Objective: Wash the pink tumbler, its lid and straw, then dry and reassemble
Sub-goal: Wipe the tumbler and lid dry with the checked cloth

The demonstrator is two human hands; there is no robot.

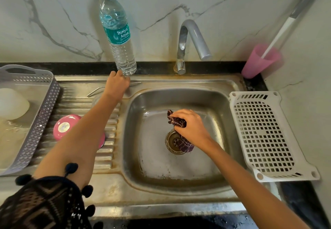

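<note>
The pink tumbler lies on the ribbed drainboard left of the basin, base toward me, partly hidden under my left forearm. A bent metal straw lies along the sink's back ledge. My left hand reaches over its middle with fingers curled down onto it, beside the base of a water bottle. My right hand grips a dark maroon patterned cloth that hangs over the drain in the steel basin. A clear round edge beside my left wrist may be the lid; I cannot tell.
A tall water bottle stands on the back ledge and a faucet arches over the basin. A grey basket with a white bowl sits left. A white perforated tray lies right, behind it a pink cup holding a white stick.
</note>
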